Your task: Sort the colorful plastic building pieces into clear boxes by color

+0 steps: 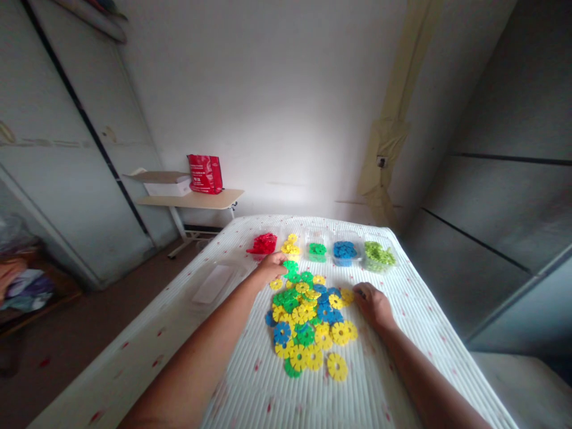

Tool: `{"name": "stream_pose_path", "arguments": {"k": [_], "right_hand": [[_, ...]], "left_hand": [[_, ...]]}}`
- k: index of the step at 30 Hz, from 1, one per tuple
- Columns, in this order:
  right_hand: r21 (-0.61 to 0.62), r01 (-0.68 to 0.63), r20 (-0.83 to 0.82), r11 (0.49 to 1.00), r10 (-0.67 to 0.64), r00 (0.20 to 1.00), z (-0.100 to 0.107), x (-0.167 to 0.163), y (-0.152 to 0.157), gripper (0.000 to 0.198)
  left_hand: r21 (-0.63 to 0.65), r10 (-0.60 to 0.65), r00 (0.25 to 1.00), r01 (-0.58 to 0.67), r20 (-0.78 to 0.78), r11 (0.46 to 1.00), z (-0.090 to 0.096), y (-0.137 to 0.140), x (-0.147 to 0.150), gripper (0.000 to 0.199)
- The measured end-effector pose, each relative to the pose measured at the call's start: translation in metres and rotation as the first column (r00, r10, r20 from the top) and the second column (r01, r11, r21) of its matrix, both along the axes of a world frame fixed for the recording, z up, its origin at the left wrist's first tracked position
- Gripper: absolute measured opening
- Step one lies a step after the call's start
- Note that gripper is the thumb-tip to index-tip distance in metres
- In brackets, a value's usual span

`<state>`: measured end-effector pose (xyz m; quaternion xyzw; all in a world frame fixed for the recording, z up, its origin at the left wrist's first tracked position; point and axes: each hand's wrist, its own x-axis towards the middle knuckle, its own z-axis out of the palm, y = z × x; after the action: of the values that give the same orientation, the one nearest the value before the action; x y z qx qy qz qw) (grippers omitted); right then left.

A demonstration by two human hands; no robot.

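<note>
Two grips at the disc pile edges.

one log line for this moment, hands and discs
left hand: at yellow tub, far edge of disc pile | right hand: on pile's right edge | grip: cannot tell | sorted tubs beyond
</note>
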<state>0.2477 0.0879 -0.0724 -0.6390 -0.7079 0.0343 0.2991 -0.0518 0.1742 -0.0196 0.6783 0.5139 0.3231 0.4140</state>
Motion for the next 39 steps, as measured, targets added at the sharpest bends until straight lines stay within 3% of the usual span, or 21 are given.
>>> {"name": "stream_pose_path", "arguments": {"k": [5,8,11,15,21,24,28,33,39], "right_hand": [[-0.005,-0.002,-0.006,1.000,0.002,1.000,0.000,0.001,0.001,0.025],[0.014,-0.016,-0.034,1.000,0.016,0.999,0.000,0.001,0.001,0.024],[0.021,-0.026,-0.057,0.999,0.027,0.998,0.002,0.001,0.000,0.023],[0.004,-0.029,-0.049,1.000,0.029,0.998,0.003,0.001,0.000,0.022],[0.004,0.006,-0.001,1.000,-0.006,1.000,0.001,0.001,0.000,0.023],[0.025,-0.013,0.001,1.000,0.013,1.000,0.002,0.000,-0.003,0.023],[0.088,-0.137,-0.019,0.987,0.139,0.990,0.012,-0.015,-0.006,0.023],[0.114,-0.374,0.080,0.921,0.366,0.927,0.027,-0.058,-0.004,0.027],[0.012,-0.475,0.111,0.880,0.471,0.875,0.024,-0.087,-0.002,0.030]], "left_hand": [[-0.077,0.119,0.980,-0.108,0.160,0.991,0.025,0.029,0.044,0.018],[-0.069,0.216,0.957,-0.206,0.194,0.976,0.031,0.048,0.077,0.033],[-0.033,0.312,0.936,-0.311,0.162,0.950,0.024,0.054,0.094,0.044],[0.098,0.351,0.933,-0.357,0.078,0.929,0.005,0.040,0.081,0.034],[0.247,0.268,0.960,-0.240,-0.086,0.939,-0.019,-0.009,0.026,0.019],[0.399,0.176,0.939,-0.047,-0.295,0.916,-0.029,-0.037,0.003,0.024],[0.437,0.087,0.906,0.114,-0.414,0.892,-0.040,-0.068,-0.013,0.034],[0.482,0.057,0.895,0.183,-0.442,0.857,-0.046,-0.086,-0.014,0.037],[0.524,0.030,0.931,0.178,-0.364,0.833,-0.049,-0.087,-0.017,0.032]]}}
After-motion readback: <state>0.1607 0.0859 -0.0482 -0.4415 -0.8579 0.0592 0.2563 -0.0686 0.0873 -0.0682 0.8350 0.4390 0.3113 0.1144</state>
